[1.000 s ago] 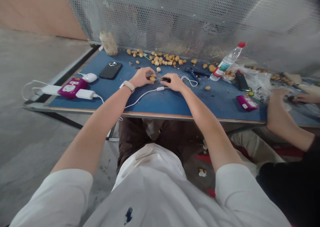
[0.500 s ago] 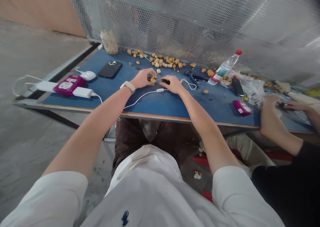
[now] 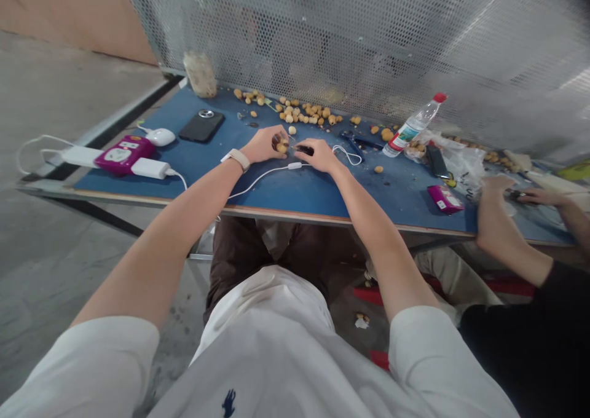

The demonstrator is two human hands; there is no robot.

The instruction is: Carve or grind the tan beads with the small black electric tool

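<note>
Blue table top [image 3: 276,192] fills my feed, and against the earlier frames little has shifted: the view has drifted slightly, while both hands hold nearly the same pose at the middle of the board. The left hand [image 3: 262,144], a pale strap watch [image 3: 236,158] on its wrist, is curled closed around a small tan nut [image 3: 281,148], with part of the nut hidden by the fingers. The right hand [image 3: 319,155] is closed on a small dark tool [image 3: 305,150], whose end lies just beside that nut, so the two grips nearly meet. Behind them lies a scatter of loose tan nuts [image 3: 295,112], and a white cable [image 3: 267,172] runs just below the hands. Off to the right, a co-worker's hand [image 3: 492,187] rests near a clear plastic bag [image 3: 465,169].
</note>
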